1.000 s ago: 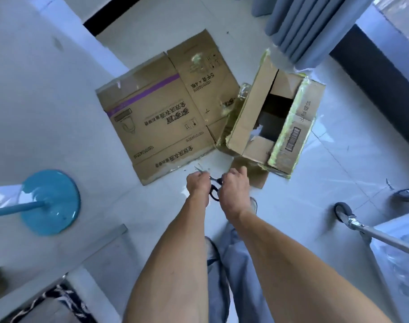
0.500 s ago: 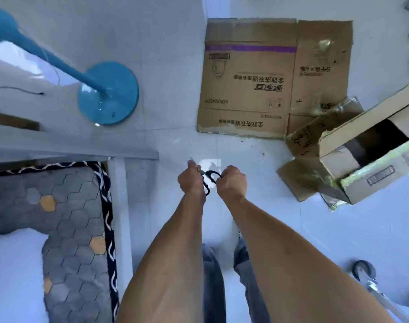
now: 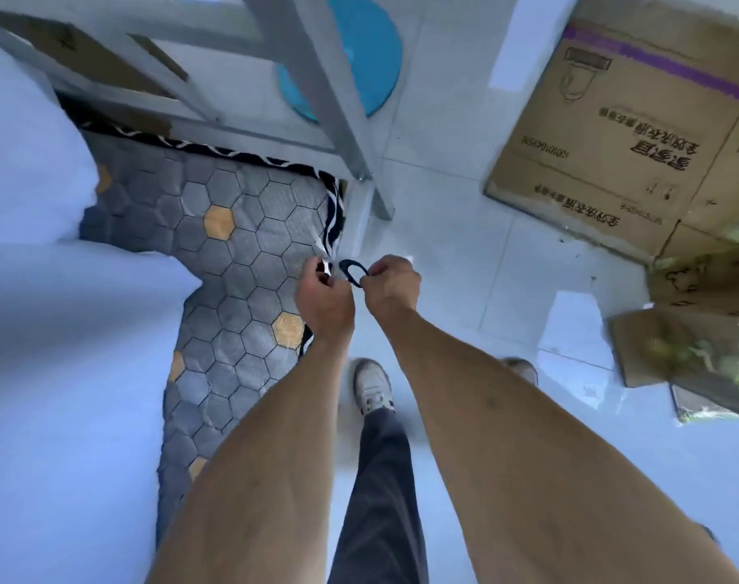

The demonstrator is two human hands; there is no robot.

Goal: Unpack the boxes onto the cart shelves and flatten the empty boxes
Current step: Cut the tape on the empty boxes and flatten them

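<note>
Both my hands hold a pair of black-handled scissors (image 3: 353,272) at mid frame. My left hand (image 3: 323,293) grips one side and my right hand (image 3: 391,285) pinches the black handle loop. A flattened brown cardboard box (image 3: 620,128) with a purple stripe and printed text lies on the floor at the upper right. Blurred brown flaps with green tape, the edge of another box (image 3: 692,330), show at the right edge. The cart is out of view.
A grey hexagon-patterned mattress (image 3: 241,263) with white bedding (image 3: 64,373) fills the left. A grey metal bed frame (image 3: 317,86) crosses the top, with a blue round stand base (image 3: 372,56) behind it. My feet stand on pale floor tiles (image 3: 464,246).
My view has swung left, so the boxes slid to the right edge and the bed came into view. Both hands keep hold of the scissors.
</note>
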